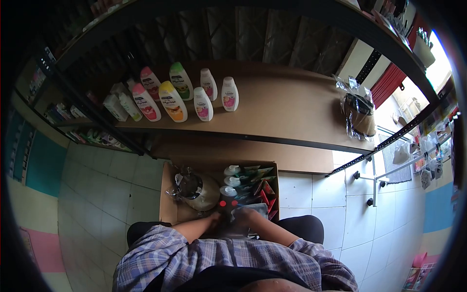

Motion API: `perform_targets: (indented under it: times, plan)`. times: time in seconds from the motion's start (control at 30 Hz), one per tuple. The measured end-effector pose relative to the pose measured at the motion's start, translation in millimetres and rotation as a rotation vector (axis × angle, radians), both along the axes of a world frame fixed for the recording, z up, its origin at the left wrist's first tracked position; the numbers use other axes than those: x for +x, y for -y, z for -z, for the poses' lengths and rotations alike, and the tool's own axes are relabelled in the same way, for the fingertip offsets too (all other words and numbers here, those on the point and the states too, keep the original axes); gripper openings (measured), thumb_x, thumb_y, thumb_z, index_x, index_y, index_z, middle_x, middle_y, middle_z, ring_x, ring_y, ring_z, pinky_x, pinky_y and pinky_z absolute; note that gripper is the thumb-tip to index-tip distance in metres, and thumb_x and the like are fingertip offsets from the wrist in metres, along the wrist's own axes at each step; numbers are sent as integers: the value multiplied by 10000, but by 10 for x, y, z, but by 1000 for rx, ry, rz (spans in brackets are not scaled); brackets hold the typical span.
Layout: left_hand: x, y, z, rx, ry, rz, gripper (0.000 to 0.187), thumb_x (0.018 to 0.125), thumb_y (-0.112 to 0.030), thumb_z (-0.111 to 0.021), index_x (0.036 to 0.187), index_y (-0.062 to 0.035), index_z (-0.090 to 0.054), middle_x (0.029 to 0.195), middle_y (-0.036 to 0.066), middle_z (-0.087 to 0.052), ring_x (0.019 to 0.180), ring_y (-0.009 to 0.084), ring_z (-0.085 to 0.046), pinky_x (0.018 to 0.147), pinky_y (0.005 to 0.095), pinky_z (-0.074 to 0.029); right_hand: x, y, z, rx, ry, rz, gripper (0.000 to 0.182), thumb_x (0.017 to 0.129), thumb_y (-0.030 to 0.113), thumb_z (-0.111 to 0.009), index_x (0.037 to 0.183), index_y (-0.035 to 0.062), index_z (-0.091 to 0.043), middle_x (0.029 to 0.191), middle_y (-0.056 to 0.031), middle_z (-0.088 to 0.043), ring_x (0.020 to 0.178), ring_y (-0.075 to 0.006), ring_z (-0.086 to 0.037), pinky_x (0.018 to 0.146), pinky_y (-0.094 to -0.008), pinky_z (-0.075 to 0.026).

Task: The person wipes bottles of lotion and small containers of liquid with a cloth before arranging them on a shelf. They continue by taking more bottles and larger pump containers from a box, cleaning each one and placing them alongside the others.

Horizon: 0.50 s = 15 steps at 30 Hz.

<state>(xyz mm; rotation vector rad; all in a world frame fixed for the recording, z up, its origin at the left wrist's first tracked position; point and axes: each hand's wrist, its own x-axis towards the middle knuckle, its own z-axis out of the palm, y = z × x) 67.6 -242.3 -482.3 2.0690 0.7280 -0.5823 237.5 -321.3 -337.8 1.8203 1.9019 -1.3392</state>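
My left hand point(214, 222) reaches into the near part of an open cardboard box point(169, 193), close to two small round red caps point(228, 203). Beside it, my right hand point(247, 216) is in the box too, next to a greyish packet point(260, 209). The fingers of both hands are dark and blurred, so their grip cannot be made out. White-topped pump bottles point(232, 181) stand just beyond my hands. Green packets point(258, 174) and red packets point(267, 192) fill the box's right side. A large plastic-wrapped round item point(198, 192) takes up the left side.
Above the box, a brown shelf point(277, 112) holds several shampoo-like bottles point(174, 102) with pink, yellow, green and white caps. A plastic-wrapped bundle point(359, 109) lies at its right end. A wheeled white rack point(374, 182) stands on the tiled floor at right.
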Motion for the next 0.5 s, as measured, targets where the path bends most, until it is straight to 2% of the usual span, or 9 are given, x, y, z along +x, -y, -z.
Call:
perform_targets:
  times: [0.1,0.17,0.2,0.27,0.3,0.33,0.4,0.43,0.5]
  plan:
    - [60,-141,-302,-28,-95,134,413,879,-134,-636,1265,-68,-505,1204,124,-613,1115,308,-594,944,396,-466,226,-45,-328,-89,84,-62,407,775,383,-645,999,52,-720,1010,-175,-700,958,-298,-681,794,-402,-542]
    - [65,-363,-822,-36,-132,249,416,878,-128,-641,1266,-68,-503,1204,121,-614,1120,304,-593,946,396,-466,400,-121,-1045,-341,-53,291,374,765,348,-669,996,59,-723,999,-164,-704,935,-288,-685,787,-378,-541]
    - [67,-490,-1155,-44,-103,261,418,877,-124,-643,1267,-68,-502,1203,119,-614,1123,303,-593,948,395,-465,547,-119,-1076,-147,-133,240,366,784,329,-672,1022,55,-711,997,-158,-703,921,-281,-681,789,-370,-535]
    - [158,-796,-2100,-41,143,221,432,815,-69,-734,1215,-38,-573,1091,82,-667,991,230,-652,840,351,-521,841,-116,-1133,273,-232,103,352,821,292,-679,1072,46,-687,993,-146,-701,892,-267,-672,794,-355,-523]
    - [198,-888,-2437,-313,184,-7,418,807,-93,-752,1188,-26,-596,1059,76,-677,944,186,-655,803,321,-528,874,-96,-1478,342,-305,333,323,845,262,-668,1071,31,-681,970,-145,-702,881,-245,-668,804,-347,-515]
    - [215,-928,-2698,-587,218,-239,407,798,-117,-769,1161,-14,-619,1027,71,-688,898,142,-659,766,291,-536,912,-120,-1514,339,-306,337,323,845,262,-668,1071,31,-681,970,-145,-702,881,-245,-668,804,-347,-515]
    - [283,-986,-3081,-629,585,-235,424,812,-145,-764,1179,-6,-605,1016,80,-680,875,108,-651,747,237,-526,997,-205,-1585,371,-461,548,303,875,237,-662,1077,13,-669,979,-133,-695,903,-185,-644,815,-318,-504]
    - [336,-1026,-3248,-640,636,-272,427,819,-152,-759,1187,-5,-601,1003,67,-677,862,102,-646,741,229,-525,983,-253,-1698,381,-459,551,303,875,237,-662,1077,13,-669,979,-133,-695,903,-185,-644,815,-318,-504]
    - [460,-995,-3524,-664,773,-341,382,847,-172,-738,1173,-13,-618,970,39,-669,826,80,-630,725,214,-518,859,-309,-1896,354,-841,937,373,930,308,-601,1134,-1,-648,953,-80,-676,879,-142,-611,806,-298,-479]
